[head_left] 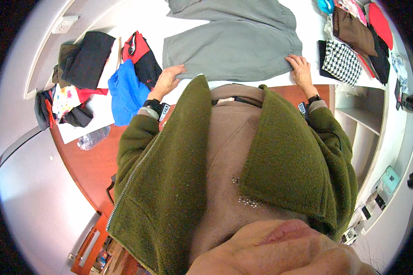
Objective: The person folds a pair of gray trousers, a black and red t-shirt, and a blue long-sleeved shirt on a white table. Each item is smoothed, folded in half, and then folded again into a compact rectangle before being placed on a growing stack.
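A grey pair of trousers or shorts (231,50) lies spread on the white tabletop (188,7), waistband toward the right, two leg sections one above the other. My left hand (167,80) grips its lower left corner, fingers curled at the edge. My right hand (301,73) holds the lower right corner beside the waistband, with bent fingers on the cloth. Both wrists wear dark bands with small devices. The fingertips are partly hidden against the fabric.
Piles of clothes (87,59) flank the garment at left, including a blue item (126,96), and at right, with a houndstooth piece (342,62). A clear plastic bottle (94,137) is below the left pile. An open shelf unit (358,117) stands at right.
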{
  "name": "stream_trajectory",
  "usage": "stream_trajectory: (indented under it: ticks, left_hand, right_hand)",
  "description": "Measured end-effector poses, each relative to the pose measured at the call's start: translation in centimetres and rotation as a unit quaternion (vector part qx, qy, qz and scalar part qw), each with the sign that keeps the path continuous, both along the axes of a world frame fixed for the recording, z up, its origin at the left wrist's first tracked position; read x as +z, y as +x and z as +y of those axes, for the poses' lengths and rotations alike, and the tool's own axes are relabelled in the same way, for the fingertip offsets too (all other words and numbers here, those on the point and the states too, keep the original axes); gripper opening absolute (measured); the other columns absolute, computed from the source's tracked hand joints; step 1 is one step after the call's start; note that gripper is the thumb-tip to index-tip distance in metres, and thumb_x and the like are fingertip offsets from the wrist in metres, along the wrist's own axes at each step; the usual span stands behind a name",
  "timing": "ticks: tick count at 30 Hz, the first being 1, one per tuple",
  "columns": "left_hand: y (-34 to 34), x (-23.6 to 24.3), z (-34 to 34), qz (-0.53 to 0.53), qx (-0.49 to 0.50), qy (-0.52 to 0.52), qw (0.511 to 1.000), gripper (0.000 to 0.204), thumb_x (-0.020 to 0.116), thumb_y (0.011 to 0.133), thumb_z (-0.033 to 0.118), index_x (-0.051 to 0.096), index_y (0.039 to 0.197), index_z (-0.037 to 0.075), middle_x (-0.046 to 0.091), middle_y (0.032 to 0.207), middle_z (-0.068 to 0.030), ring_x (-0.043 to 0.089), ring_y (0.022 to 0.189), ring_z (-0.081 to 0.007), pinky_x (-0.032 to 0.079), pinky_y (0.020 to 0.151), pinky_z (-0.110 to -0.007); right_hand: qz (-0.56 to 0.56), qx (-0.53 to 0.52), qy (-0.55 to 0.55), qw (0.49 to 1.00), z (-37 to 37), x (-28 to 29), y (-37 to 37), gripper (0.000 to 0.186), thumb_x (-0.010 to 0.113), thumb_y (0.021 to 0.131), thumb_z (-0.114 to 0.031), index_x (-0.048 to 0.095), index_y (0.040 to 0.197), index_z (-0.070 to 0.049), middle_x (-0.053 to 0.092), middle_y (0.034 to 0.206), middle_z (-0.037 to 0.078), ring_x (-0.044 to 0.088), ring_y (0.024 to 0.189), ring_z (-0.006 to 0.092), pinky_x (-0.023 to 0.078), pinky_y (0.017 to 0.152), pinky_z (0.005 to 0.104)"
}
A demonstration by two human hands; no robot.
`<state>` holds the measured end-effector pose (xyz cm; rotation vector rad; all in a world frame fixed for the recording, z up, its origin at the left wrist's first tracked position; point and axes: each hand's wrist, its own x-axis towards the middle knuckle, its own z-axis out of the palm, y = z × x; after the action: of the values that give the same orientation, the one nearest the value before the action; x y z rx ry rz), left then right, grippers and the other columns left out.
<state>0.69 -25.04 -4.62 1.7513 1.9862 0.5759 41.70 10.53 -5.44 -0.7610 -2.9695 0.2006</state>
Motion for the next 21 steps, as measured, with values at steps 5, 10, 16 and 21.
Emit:
stream_trajectory:
  ticks: [5,10,16,21]
  left_hand:
    - [-2.3,0.8,1.1,-0.119,0.122,-0.093,0.981,0.027,0.063,0.081,0.012,0.065,0.107,0.007,0.068,0.093,-0.0136,0.065,0.082,-0.0219,0.049,0.077,-0.032]
    - [-4.3,0.9,2.1,-0.252,0.217,-0.102,0.937,0.025,0.060,0.088,0.014,0.064,0.109,0.001,0.065,0.091,-0.0021,0.057,0.084,-0.0117,0.045,0.079,-0.024]
    - [-6.1,-0.4,3.6,-0.322,0.337,0.002,0.885,0.033,0.057,0.091,0.024,0.065,0.110,-0.001,0.068,0.097,-0.0080,0.059,0.086,-0.0143,0.045,0.080,-0.028]
    - [-7.6,-2.8,5.4,-0.294,0.368,0.004,0.882,0.039,0.057,0.091,0.031,0.064,0.112,-0.001,0.068,0.101,-0.0146,0.061,0.091,-0.0207,0.046,0.082,-0.032]
  right_hand:
    - [-0.012,0.004,-0.084,0.996,3.1,0.7,0.2,0.054,0.060,0.068,-0.005,0.057,0.119,-0.021,0.053,0.125,-0.001,0.046,0.117,0.0266,0.039,0.095,0.0472]
    - [-0.017,-0.021,-0.234,0.972,7.1,1.2,-0.5,0.033,0.057,0.079,-0.022,0.061,0.111,-0.018,0.062,0.110,0.009,0.053,0.105,0.0296,0.044,0.088,0.0408]
    - [0.075,-0.084,-0.300,0.947,10.1,1.5,-3.2,0.031,0.061,0.089,-0.033,0.060,0.108,-0.009,0.066,0.095,0.015,0.063,0.082,0.0297,0.049,0.074,0.0366]
    - [0.116,-0.116,-0.225,0.960,10.5,0.9,-6.0,0.029,0.061,0.090,-0.034,0.059,0.106,-0.010,0.067,0.094,0.012,0.064,0.081,0.0306,0.049,0.075,0.0381]
